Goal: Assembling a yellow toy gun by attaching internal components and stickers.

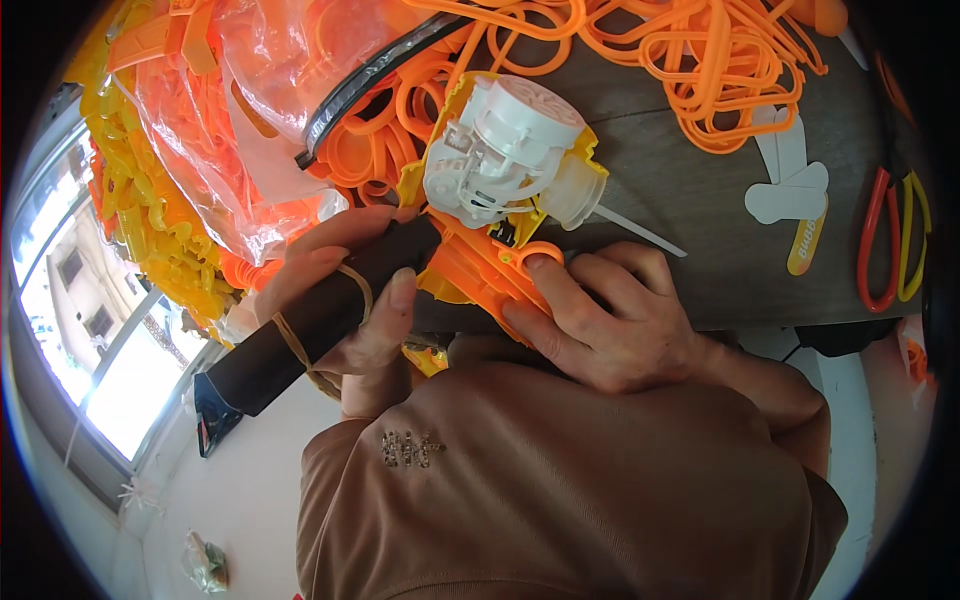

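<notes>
Head view: nearest, the left hand (372,335), wrist bent, is wrapped around a long dark-brown tubular tool (255,367) bound with tan elastic bands (292,342); the right hand (628,318), fingers curled, clamps a bright orange plastic housing (480,268) from the right. Pale floor (250,500) and a bright window (130,385) show at left, away from the dark grey tabletop (710,285). The ribbed housing sits between the hands at the tabletop's near edge; just beyond, a rounded white plastic mechanism (525,112) is partly framed by an uneven-edged yellow plastic shell (452,108). Farthest lie looped orange plastic pieces (707,60).
</notes>
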Motion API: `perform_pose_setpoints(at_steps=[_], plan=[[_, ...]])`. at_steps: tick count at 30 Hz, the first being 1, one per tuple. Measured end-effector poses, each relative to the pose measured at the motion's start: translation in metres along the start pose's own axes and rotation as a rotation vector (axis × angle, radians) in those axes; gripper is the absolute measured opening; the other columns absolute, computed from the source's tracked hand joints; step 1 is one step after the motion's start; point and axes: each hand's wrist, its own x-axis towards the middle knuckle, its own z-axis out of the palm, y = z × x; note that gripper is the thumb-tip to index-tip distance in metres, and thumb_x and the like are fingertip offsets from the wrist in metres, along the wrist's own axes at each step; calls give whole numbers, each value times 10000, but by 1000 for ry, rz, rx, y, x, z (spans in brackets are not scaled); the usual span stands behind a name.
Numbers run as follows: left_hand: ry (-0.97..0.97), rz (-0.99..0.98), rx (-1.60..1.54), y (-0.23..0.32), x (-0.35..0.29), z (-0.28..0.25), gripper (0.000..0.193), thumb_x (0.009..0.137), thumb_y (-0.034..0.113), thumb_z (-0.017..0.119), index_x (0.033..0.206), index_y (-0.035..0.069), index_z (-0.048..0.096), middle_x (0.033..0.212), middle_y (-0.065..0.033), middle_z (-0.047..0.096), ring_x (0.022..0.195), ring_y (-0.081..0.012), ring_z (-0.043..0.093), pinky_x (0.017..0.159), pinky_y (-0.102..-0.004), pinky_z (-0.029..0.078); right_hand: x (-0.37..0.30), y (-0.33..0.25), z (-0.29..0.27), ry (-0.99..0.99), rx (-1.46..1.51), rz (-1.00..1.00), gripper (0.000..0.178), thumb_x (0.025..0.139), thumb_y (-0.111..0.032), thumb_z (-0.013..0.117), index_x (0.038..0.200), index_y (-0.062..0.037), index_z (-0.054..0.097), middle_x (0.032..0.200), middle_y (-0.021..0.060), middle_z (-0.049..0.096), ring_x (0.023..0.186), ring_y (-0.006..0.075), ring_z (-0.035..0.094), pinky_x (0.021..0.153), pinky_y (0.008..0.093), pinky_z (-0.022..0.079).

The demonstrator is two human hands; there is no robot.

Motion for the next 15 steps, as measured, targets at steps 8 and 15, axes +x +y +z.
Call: perform_pose_setpoints(at_steps=[8,15], plan=[[210,-90,-41,4,-13,12,477,718,92,725,1084,56,421,975,-250,590,863,-340,633,797,-449,522,0,1,0,-12,-3,-10,280,715,-194,616,985,-151,673,1139,85,534,855,171,495,748,322,403],[316,-142,-138,3,-12,16,494,692,66,723,1095,45,438,947,-238,604,865,-319,627,790,-443,526,0,1,0,-7,9,-17,278,716,-186,625,988,-146,670,1140,81,534,848,170,499,742,316,403]])
